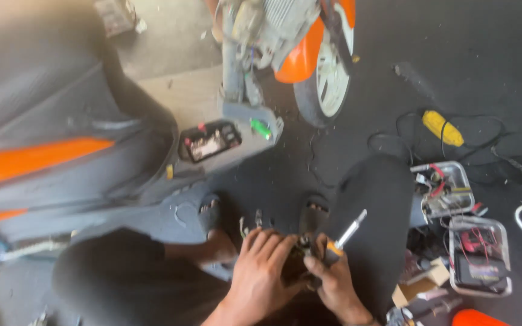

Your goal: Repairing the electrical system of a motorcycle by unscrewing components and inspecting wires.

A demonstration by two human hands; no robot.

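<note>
The left hand (261, 265) is curled with its fingers pressed down over a small dark part (294, 265) held low between the person's knees, above the floor; the grip is closed around that part. The right hand (333, 284) pinches a screwdriver (347, 234) by its orange-and-black handle, thumb and fingers pressed together, the silver shaft pointing up and away to the right.

The part is mostly hidden under the fingers and blurred, so its shape cannot be told. It looks small, rigid and light enough for one hand. It is probably best gripped around its body, as the left hand does, leaving the face toward the screwdriver free. The screwdriver is stiff and light, and its ribbed handle is the sure place to hold.

The person's sandalled feet (212, 211) rest on the dark floor (484, 54) just beyond. Farther out stands a grey and orange scooter (61, 151), its footboard opened on a battery (209, 142). Clear plastic trays (448, 187) of wires lie toward the floor's right side, beside a yellow cable plug (442, 127).
</note>
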